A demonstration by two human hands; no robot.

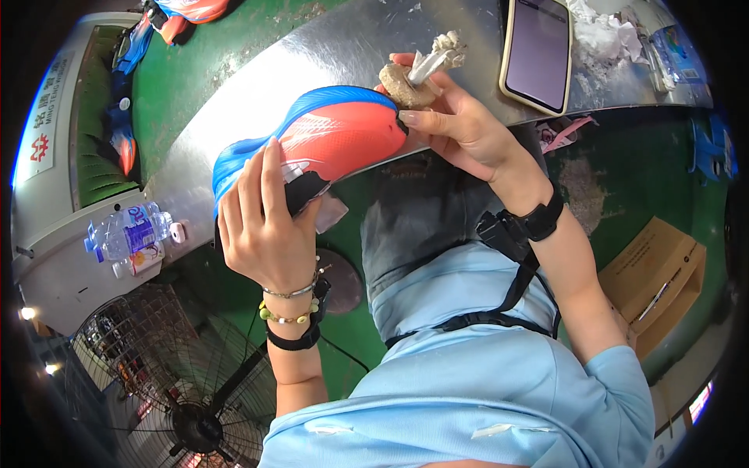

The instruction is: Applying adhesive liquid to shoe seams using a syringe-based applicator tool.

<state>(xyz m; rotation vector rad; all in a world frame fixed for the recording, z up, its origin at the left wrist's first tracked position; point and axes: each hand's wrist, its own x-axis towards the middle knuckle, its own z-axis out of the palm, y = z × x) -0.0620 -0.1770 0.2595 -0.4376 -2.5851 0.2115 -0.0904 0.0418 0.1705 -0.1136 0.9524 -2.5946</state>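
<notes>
The left end of the shoe (343, 139) is partly covered by the left hand (265, 218), and the underside of that hand, including its hold inside the shoe opening, cannot be seen. Some fingers of the right hand (462, 129) are hidden behind the tan lump (399, 87); whether the right thumb touches the shoe cannot be told. Left of and above the shoe, further blue and orange shoes (195, 9) are cut off by the upper edge of the view.

The work surface is a shiny metal table (257, 82), reflecting bright light behind the shoe. A phone (537, 54) lies on the table to the right of the shoe, with crumpled white paper (605, 39) beyond it. A clear bottle (133, 232) with a purple label lies left of the shoe. The floor (343, 363) is green. A large fan (197, 425) stands below and left of the shoe; an open cardboard box (655, 273) is below and right of it.

The shoe, blue and coral with a black opening, is at the near edge of the table, between the two hands. The left hand grasps its left end, fingers spread over the upper. The right hand pinches the lump, with its pale, ragged stem, just beside the shoe's right end.
</notes>
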